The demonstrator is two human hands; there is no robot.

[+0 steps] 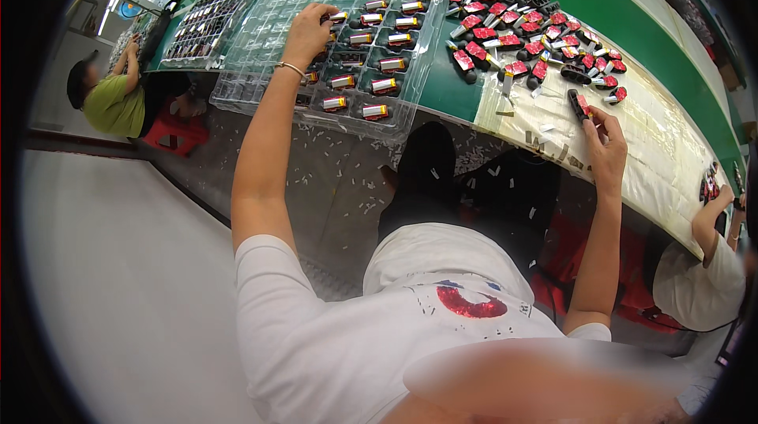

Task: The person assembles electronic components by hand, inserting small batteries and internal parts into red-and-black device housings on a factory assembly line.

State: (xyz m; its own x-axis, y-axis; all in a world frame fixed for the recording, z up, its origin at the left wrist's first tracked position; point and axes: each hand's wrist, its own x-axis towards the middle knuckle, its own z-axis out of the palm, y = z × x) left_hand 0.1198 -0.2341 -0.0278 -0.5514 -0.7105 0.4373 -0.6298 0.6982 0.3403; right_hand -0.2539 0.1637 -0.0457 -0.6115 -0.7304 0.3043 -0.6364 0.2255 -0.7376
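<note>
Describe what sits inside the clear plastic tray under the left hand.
The clear plastic tray holds small silver parts with red and yellow ends, one per pocket, mostly on its right side. The left hand covers a few pockets, so their contents cannot be seen.

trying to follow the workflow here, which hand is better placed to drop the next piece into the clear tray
Left. The left hand is already over the clear tray, fingers on a piece in a slot. The right hand is off to the side on the paper-covered bench, holding a black and red part, apart from the tray.
</note>
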